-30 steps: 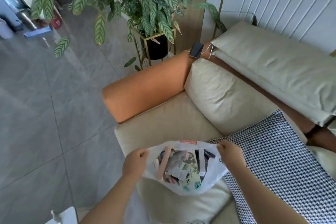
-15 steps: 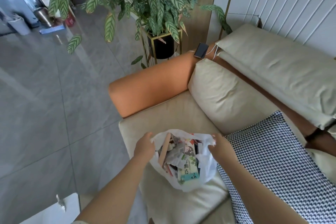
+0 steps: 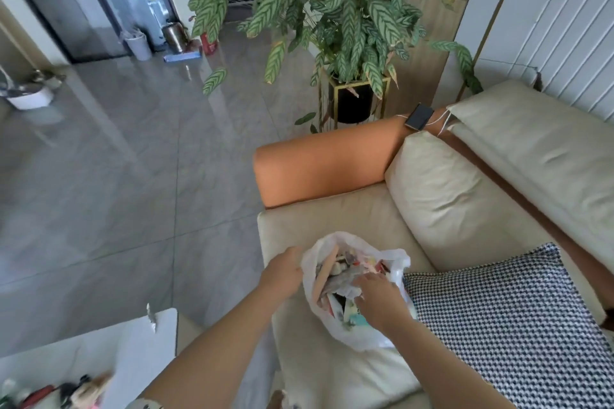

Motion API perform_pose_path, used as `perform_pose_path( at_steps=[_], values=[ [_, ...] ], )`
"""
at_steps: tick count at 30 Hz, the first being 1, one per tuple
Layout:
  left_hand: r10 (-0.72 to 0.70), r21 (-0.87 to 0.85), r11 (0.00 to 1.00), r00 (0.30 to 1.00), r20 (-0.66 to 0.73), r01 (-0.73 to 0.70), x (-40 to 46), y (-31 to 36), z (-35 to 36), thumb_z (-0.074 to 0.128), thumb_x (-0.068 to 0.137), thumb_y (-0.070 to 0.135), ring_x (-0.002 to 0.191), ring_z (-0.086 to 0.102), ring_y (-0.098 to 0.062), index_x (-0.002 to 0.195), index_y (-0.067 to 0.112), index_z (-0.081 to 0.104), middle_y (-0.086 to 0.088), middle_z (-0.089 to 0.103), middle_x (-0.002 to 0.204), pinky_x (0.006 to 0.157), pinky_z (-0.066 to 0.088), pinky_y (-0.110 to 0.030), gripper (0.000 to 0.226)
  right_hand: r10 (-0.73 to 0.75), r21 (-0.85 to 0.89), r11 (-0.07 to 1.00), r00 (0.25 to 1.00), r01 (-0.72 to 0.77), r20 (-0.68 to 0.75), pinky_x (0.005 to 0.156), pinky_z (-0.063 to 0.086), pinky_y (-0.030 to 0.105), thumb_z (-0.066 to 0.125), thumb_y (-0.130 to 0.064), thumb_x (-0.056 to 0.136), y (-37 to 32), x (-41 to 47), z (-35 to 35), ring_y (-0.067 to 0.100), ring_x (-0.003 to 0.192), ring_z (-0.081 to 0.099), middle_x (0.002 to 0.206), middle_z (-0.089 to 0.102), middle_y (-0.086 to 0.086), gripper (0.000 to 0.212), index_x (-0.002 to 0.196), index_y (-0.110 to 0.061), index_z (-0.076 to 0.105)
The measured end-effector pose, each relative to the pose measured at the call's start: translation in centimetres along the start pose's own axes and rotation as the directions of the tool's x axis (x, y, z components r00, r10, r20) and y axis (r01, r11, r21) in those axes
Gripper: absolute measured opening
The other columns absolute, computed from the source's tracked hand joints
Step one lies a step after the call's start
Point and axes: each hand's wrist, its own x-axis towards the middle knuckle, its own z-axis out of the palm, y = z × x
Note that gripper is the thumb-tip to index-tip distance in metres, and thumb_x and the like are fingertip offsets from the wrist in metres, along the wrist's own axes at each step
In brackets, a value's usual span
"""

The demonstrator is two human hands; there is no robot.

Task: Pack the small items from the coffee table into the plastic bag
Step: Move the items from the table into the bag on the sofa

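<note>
A white plastic bag stuffed with several small packets and cards sits on the beige sofa seat. My left hand grips the bag's left rim. My right hand lies across the bag's mouth, its fingers curled on a fold of white plastic above the contents. The white coffee table's corner shows at the lower left. On it lie a few blurred small items.
A houndstooth pillow lies right of the bag, and a beige back cushion is behind it. The orange armrest carries a phone on a cable. A potted plant stands beyond. Grey tiled floor spreads to the left.
My right hand has moved left across the bag's mouth, and the opening has narrowed. My hands are closer together. The view has tilted up and the coffee table's corner now shows.
</note>
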Motion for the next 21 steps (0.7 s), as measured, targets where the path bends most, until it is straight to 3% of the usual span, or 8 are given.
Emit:
perform_pose_path(
  at_steps=[4, 7, 11, 21],
  values=[
    [-0.023, 0.125, 0.992, 1.000, 0.005, 0.022, -3.0, -3.3, -0.2, 0.044, 0.093, 0.020, 0.114, 0.055, -0.026, 0.141, 0.018, 0.034, -0.009, 0.055, 0.125, 0.093, 0.046, -0.035, 0.049, -0.128, -0.005, 0.992, 0.991, 0.128, 0.026, 0.099, 0.039, 0.031, 0.041, -0.025, 0.094, -3.3, -0.4, 1.5, 0.020, 0.122, 0.049, 0.127, 0.056, -0.003, 0.032, 0.121, -0.024, 0.058],
    [-0.079, 0.178, 0.981, 0.997, 0.010, 0.076, -5.0, -6.5, -0.2, 0.043, 0.094, 0.022, 0.124, 0.050, -0.025, 0.138, 0.017, 0.041, -0.009, 0.052, 0.135, 0.099, 0.042, -0.034, 0.044, -0.211, -0.034, 0.976, 0.971, 0.216, 0.109, 0.102, 0.038, 0.034, 0.043, -0.019, 0.093, -6.1, -0.2, 2.4, 0.021, 0.124, 0.046, 0.131, 0.053, 0.001, 0.037, 0.128, -0.019, 0.052],
    [-0.178, 0.135, 0.974, 0.983, -0.035, 0.181, -7.8, -10.8, 0.0, 0.042, 0.096, 0.027, 0.124, 0.051, -0.022, 0.127, 0.022, 0.056, -0.004, 0.056, 0.133, 0.101, 0.043, -0.030, 0.034, -0.329, -0.123, 0.925, 0.921, 0.358, 0.210, 0.100, 0.040, 0.034, 0.041, -0.018, 0.091, -10.8, 0.4, 3.6, 0.023, 0.121, 0.047, 0.128, 0.053, 0.007, 0.036, 0.126, -0.017, 0.050],
    [-0.424, -0.048, 0.906, 0.904, -0.054, 0.422, -18.9, -22.2, -0.7, 0.038, 0.094, 0.043, 0.120, 0.054, -0.016, 0.119, 0.031, 0.057, 0.007, 0.059, 0.128, 0.101, 0.044, -0.031, 0.034, -0.532, -0.161, 0.800, 0.808, 0.578, 0.254, 0.097, 0.040, 0.029, 0.042, -0.031, 0.094, -24.4, -2.9, 10.1, 0.019, 0.120, 0.051, 0.124, 0.058, 0.000, 0.031, 0.121, -0.024, 0.056]
  ],
)
